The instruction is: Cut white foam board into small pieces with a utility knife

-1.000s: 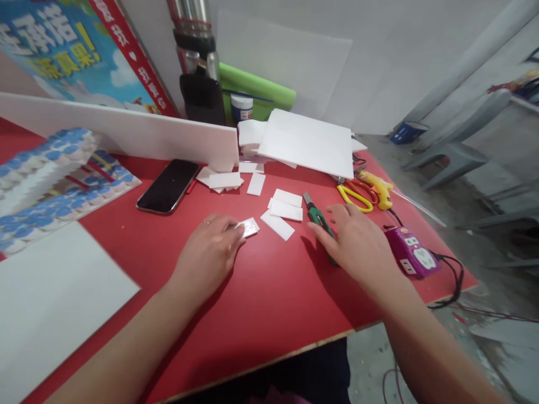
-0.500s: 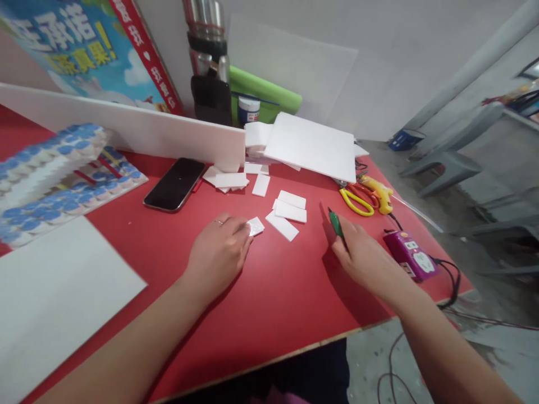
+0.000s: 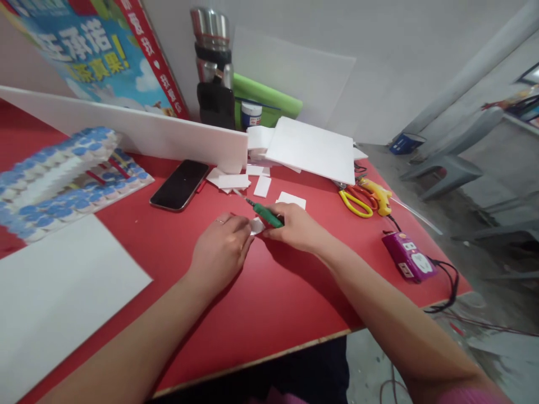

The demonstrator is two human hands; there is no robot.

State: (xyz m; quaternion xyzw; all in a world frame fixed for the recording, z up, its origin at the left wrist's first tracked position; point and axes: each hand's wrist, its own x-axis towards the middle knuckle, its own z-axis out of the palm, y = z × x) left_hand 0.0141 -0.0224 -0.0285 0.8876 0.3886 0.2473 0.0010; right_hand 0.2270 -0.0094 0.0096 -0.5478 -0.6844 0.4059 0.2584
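Note:
My left hand (image 3: pixel 222 253) rests on the red table (image 3: pixel 269 303), its fingertips pressing down a small white foam piece (image 3: pixel 256 225). My right hand (image 3: pixel 295 226) grips a green utility knife (image 3: pixel 266 214) right beside that piece, the blade end pointing up and left. More white foam rectangles (image 3: pixel 291 199) lie just beyond my hands, and a few more foam strips (image 3: pixel 233 180) sit near the phone.
A black phone (image 3: pixel 180 184), yellow scissors (image 3: pixel 356 202), a yellow glue gun (image 3: pixel 378 193) and a purple power strip (image 3: pixel 407 258) lie around. White foam boards (image 3: pixel 314 149) are stacked behind, a long board (image 3: pixel 126 129) stands at left, a white sheet (image 3: pixel 54 303) lies near left. A blue-and-white model (image 3: pixel 54 174) sits far left.
My right hand picked up the green knife from the table at right and carried it left to the small foam piece under my left fingertips. My left hand stayed put.

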